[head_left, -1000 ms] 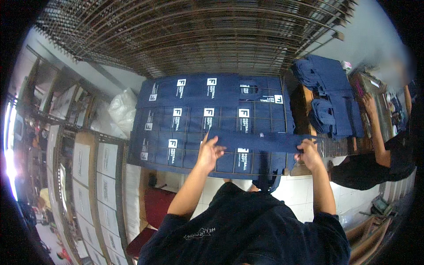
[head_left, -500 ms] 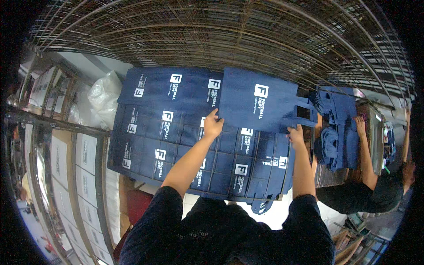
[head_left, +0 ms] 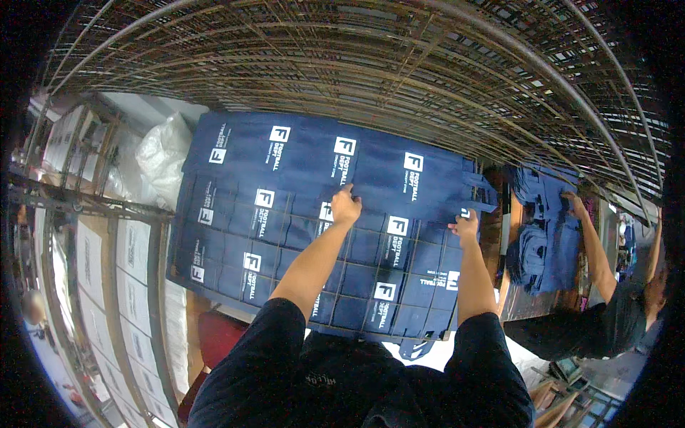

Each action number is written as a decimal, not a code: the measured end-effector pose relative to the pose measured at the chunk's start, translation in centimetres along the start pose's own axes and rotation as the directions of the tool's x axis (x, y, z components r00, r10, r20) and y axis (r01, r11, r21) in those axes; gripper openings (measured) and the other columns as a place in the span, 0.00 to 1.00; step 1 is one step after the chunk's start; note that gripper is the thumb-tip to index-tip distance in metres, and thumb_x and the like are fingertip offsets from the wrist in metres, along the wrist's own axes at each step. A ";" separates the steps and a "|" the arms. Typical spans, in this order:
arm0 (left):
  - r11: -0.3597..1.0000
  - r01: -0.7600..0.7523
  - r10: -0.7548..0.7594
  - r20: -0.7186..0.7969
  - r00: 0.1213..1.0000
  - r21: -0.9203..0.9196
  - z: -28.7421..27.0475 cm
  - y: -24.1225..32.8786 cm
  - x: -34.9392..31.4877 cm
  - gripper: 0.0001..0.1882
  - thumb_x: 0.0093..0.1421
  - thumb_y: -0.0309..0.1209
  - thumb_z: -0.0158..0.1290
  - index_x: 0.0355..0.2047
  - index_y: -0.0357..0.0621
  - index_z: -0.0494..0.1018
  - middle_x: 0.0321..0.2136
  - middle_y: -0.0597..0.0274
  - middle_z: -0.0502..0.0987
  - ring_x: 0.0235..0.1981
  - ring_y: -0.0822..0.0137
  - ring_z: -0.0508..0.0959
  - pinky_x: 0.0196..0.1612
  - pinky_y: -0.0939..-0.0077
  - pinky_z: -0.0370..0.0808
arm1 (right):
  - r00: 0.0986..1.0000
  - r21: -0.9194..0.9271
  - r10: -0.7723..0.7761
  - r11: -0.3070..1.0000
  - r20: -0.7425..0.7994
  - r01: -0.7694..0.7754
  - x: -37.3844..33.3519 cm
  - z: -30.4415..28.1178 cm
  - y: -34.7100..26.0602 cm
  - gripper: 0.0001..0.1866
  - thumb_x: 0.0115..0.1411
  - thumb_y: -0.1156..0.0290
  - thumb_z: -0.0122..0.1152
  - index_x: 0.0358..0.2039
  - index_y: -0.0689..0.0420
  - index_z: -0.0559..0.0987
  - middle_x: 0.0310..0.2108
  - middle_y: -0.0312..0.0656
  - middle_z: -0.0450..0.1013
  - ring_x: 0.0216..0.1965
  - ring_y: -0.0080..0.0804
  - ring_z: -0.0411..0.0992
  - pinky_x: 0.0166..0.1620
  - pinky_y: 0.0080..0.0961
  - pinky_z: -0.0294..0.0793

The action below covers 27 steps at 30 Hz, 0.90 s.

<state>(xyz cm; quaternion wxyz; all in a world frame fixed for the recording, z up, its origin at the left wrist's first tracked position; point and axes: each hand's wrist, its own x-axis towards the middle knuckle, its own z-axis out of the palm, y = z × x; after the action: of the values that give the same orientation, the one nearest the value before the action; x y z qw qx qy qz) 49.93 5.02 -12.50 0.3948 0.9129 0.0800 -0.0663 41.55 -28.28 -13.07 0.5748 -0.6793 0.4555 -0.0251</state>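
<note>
Head view: a large stack of wire mesh racks (head_left: 321, 64) fills the top of the picture, leaning over a lowered mesh tray (head_left: 378, 334). Through the tray's grid more navy tote bags show underneath; along its far side a row of totes lies flat, white prints up. At the right end of that row is the navy tote bag (head_left: 389, 171) at the hands, its handles (head_left: 484, 194) pointing right. Well to the right, a folded bag stack (head_left: 553, 253) sits near a co-worker's hand (head_left: 573, 205).

Laying this tote well seems a matter of keeping it square to the row: draw the near edge evenly between both corners, press out any slack — and let the handles lie flat rather than fold under the body or snag the mesh.

Both forearms reach forward from the lower edge, roughly parallel, palms low. The left hand (head_left: 347, 205) is at the tote's near-left corner, fingers bent and the index stretched farther out. The right hand (head_left: 464, 224) is at the near-right corner, just short of the handles, fingers partly curled inward — whether either hand pinches the cloth, I cannot tell.
</note>
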 end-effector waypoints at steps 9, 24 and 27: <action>1.000 0.022 -0.021 -0.012 1.000 0.014 0.4 0.0 0.2 0.22 0.46 0.27 0.56 0.44 0.39 0.70 0.37 0.46 0.75 0.40 0.52 0.75 0.44 0.63 0.71 | 0.999 0.058 0.037 0.998 0.021 -0.039 0.2 0.0 0.3 0.24 0.53 0.83 0.48 0.51 0.55 0.59 0.28 0.42 0.70 0.18 0.33 0.74 0.14 0.20 0.68; 1.000 0.025 -0.025 -0.065 0.998 -0.003 0.4 -0.5 0.3 0.21 0.45 0.26 0.56 0.43 0.37 0.71 0.37 0.45 0.74 0.40 0.51 0.74 0.45 0.63 0.71 | 0.996 0.096 0.017 0.995 0.089 -0.026 0.6 0.3 1.3 0.31 0.53 0.84 0.45 0.57 0.55 0.52 0.33 0.45 0.68 0.19 0.33 0.74 0.16 0.21 0.69; 0.999 0.031 -0.032 -0.045 0.998 -0.017 0.3 -0.3 0.3 0.22 0.45 0.27 0.56 0.43 0.37 0.71 0.37 0.46 0.74 0.40 0.51 0.74 0.45 0.63 0.70 | 0.996 0.119 0.026 0.992 0.090 -0.037 0.6 0.1 1.4 0.32 0.53 0.84 0.45 0.58 0.55 0.51 0.32 0.44 0.68 0.19 0.33 0.74 0.16 0.20 0.69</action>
<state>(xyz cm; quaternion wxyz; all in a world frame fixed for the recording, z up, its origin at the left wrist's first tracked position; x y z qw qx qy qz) 50.12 5.03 -13.02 0.3993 0.9095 0.1039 -0.0509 41.17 -28.50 -14.50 0.6346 -0.6366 0.4379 -0.0137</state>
